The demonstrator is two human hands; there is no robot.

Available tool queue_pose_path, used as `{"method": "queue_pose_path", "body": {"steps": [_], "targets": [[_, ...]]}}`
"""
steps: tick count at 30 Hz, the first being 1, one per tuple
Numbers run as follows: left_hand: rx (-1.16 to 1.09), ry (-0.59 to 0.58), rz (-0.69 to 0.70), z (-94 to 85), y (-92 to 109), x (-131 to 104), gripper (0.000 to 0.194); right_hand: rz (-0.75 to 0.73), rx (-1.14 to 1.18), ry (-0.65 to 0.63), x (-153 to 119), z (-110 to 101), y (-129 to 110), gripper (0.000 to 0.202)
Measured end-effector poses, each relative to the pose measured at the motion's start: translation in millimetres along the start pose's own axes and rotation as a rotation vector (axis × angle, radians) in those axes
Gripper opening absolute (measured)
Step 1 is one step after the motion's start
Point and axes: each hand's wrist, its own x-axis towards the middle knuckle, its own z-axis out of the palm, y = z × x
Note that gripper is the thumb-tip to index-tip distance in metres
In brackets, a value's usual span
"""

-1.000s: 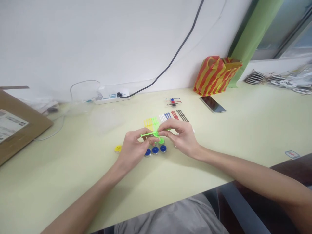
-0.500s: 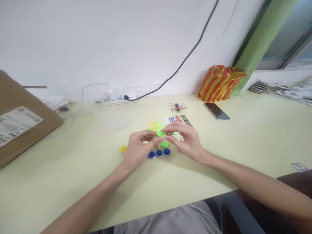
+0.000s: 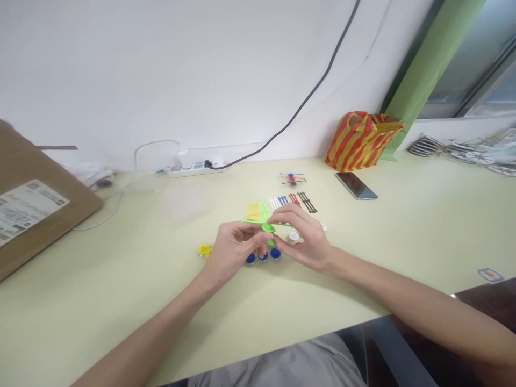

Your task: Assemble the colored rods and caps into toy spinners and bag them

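Note:
My left hand point(image 3: 236, 244) is closed, its thumb and fingers pinching a green round base point(image 3: 267, 228). Across the top of that base lies a thin green arrow point(image 3: 250, 221), and together they look like a small spinner. My right hand point(image 3: 304, 236) curls in from the other side, its index finger at the arrow and its thumb near the base; its exact contact is partly hidden. Below the hands stand several blue round bases point(image 3: 275, 253), with another green base point(image 3: 271, 243) partly covered. Yellow bases point(image 3: 205, 250) sit left of my left hand, and a white base point(image 3: 294, 236) is beside my right fingers.
Sorted arrows lie behind the hands: yellow point(image 3: 252, 211), green point(image 3: 263, 209), white point(image 3: 274, 203), blue, red point(image 3: 294, 199) and black point(image 3: 307, 202). Farther back are assembled spinners point(image 3: 292, 179), a phone point(image 3: 357, 185), a striped bag point(image 3: 360, 141) and a power strip point(image 3: 196, 166). A cardboard box point(image 3: 44, 215) stands left.
The green arrow now stretches out to both sides over the base. Both hands have shifted slightly lower, and the right fingers have opened a little, showing more of the white base.

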Motion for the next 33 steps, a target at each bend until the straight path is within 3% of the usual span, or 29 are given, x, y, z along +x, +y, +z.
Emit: {"method": "queue_pose_path", "body": {"steps": [8,22,33], "targets": [[0.031,-0.089,-0.001,-0.6,-1,-3,0.027,-0.038,-0.076,0.065,3,-2,2,0.023],[0.056,-0.140,-0.004,-1.1,3,-2,0.032,-0.052,-0.019,0.025,6,-9,3,0.018],[0.036,-0.078,0.025,-4.9,-2,1,0.028,0.103,-0.031,-0.141,-1,-6,17,0.058]]}}
